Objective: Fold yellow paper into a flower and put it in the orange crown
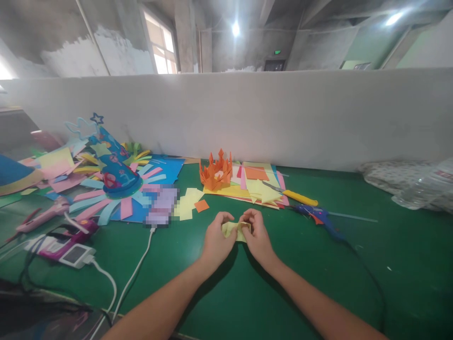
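Observation:
Between my two hands is a small piece of pale yellow paper (241, 237), partly bent and partly covered by my fingers. My left hand (220, 240) pinches its left side, and my right hand (257, 237) grips the right side. Both hands are just above the green table. Past them stands an orange folded-paper crown (215, 177). Pale yellow paper squares (187, 204) and one small orange paper square (202, 205) lie to the left of my hands.
Coloured paper sheets (260, 174) carry yellow-handled scissors (300, 197); a blue glue gun (316, 215) with a cord lies right. Leftward are a decorated cone hat (115, 165), a phone (162, 206) on a cable, a pink glue gun (46, 217) and a power strip (67, 252). A white partition (247, 118) stands behind.

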The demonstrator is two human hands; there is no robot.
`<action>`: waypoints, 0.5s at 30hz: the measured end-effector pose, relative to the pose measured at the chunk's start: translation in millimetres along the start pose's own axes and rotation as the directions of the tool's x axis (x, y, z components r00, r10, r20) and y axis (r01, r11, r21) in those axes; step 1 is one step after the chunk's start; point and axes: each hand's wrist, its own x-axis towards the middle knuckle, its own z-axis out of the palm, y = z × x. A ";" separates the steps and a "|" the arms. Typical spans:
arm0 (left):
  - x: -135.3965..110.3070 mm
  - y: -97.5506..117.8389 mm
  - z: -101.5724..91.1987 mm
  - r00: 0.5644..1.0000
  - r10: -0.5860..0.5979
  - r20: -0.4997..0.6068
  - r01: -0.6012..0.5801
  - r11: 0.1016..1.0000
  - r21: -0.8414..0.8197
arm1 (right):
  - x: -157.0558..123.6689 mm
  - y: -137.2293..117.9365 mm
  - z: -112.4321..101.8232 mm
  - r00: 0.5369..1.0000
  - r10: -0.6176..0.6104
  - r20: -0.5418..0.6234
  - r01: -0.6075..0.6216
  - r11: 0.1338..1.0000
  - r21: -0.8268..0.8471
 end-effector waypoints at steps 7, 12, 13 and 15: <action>2.4 -5.3 0.8 0.999 -0.045 0.030 0.046 0.998 -0.038 | 0.2 -2.5 -2.7 0.999 -0.026 -0.032 0.024 0.998 -0.053; 3.9 -7.2 0.8 0.998 -0.034 0.051 0.037 0.998 -0.047 | 1.1 0.5 -3.3 0.999 -0.025 -0.040 0.023 0.998 -0.055; 4.1 -7.0 0.6 0.998 -0.036 0.057 0.039 0.998 -0.047 | 1.2 0.9 -3.3 0.999 -0.024 -0.046 0.021 0.998 -0.053; 4.4 -6.8 0.2 0.997 -0.046 0.070 0.049 0.998 -0.041 | 1.3 1.2 -3.0 0.999 -0.019 -0.049 0.017 0.999 -0.040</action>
